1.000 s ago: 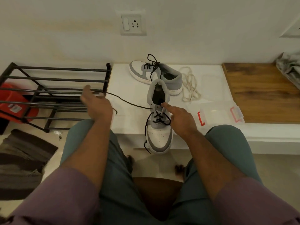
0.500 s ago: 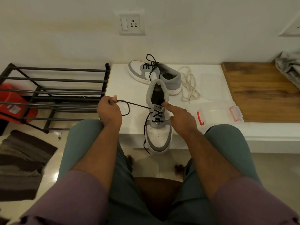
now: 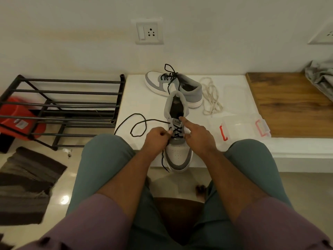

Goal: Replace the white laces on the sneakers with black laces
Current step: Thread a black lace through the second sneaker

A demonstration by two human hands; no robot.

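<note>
A white and grey sneaker (image 3: 178, 154) lies on the white ledge (image 3: 144, 98), toe over the front edge towards me, partly laced in black. My right hand (image 3: 197, 137) rests on its right side, forefinger on the tongue. My left hand (image 3: 157, 139) is at the left eyelets, fingers pinched on the black lace (image 3: 138, 123), which loops out to the left across the ledge. A second sneaker (image 3: 173, 87) with black laces lies behind. The white laces (image 3: 210, 98) lie in a loose pile to its right.
A clear plastic box with red clasps (image 3: 243, 127) sits right of the near sneaker. A black metal shoe rack (image 3: 59, 109) stands at left, with a red tub (image 3: 16, 120) behind it. A wooden board (image 3: 288, 103) and grey cloth (image 3: 320, 76) lie at right. A dark mat (image 3: 27, 179) covers the floor.
My left hand came in from the far left to the sneaker's left eyelets. The black lace, pulled taut before, now lies slack in a loop on the ledge. My right hand stayed put.
</note>
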